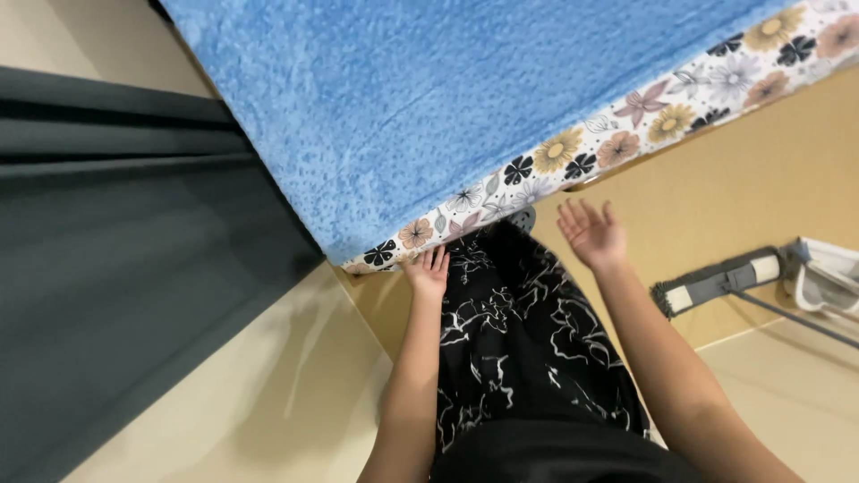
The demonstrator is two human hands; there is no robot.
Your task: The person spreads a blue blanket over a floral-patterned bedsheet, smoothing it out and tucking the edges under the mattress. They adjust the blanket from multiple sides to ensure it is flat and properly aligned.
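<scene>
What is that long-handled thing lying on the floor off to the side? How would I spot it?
Start at the bed with the blue blanket and its flowered sheet along the edge. Past the person's open right hand, on the tan floor, lies a flat mop. Its grey fringed head with white ends and thin dark handle set it apart from the white thing beside it.

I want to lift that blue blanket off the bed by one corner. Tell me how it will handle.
The blue blanket looks plush and thick, so it will probably flop and drape rather than hold shape. It covers much of the bed, so it may feel fairly heavy and drag. Its fuzzy surface should give a sure grip; the left hand is at the flowered sheet edge.
</scene>
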